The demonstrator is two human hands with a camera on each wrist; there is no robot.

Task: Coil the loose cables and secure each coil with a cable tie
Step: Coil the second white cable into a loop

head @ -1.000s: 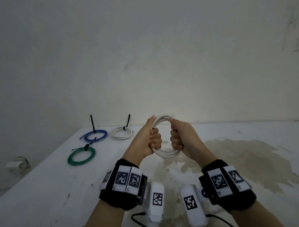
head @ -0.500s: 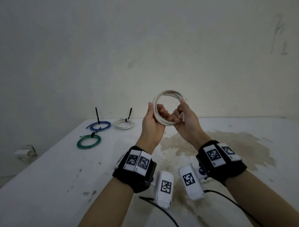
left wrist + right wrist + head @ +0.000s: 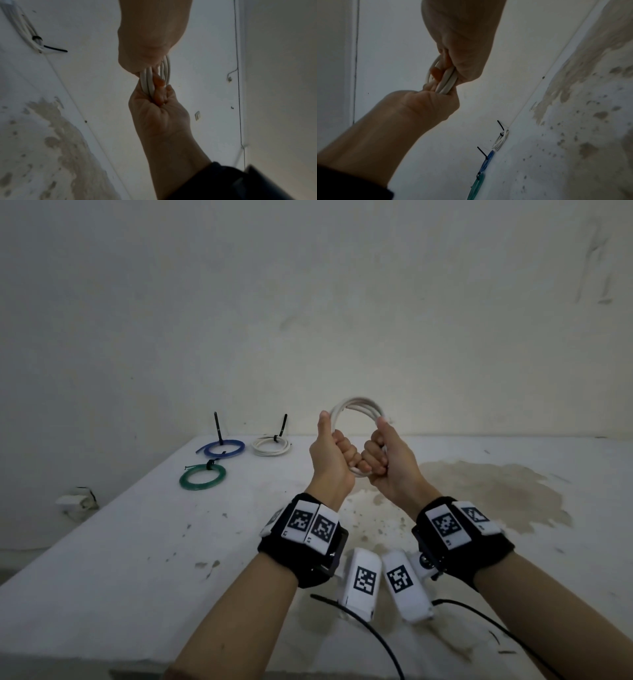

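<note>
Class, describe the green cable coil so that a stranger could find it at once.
Look to the far left corner of the white table, where three tied coils lie. The green coil is the nearest of them, in front of the blue coil; it alone is green.

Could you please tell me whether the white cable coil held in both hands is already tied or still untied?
Untied, apparently: the white cable coil shows no tie, though the left hand and right hand hide parts.

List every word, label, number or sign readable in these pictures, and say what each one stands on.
No readable words, brands or numbers.
Square black-and-white coded markers, no letters: on the left wristband, the right wristband and the two white camera housings.
Tiny marks at the wristband markers' lower corners: too small to read.
</note>
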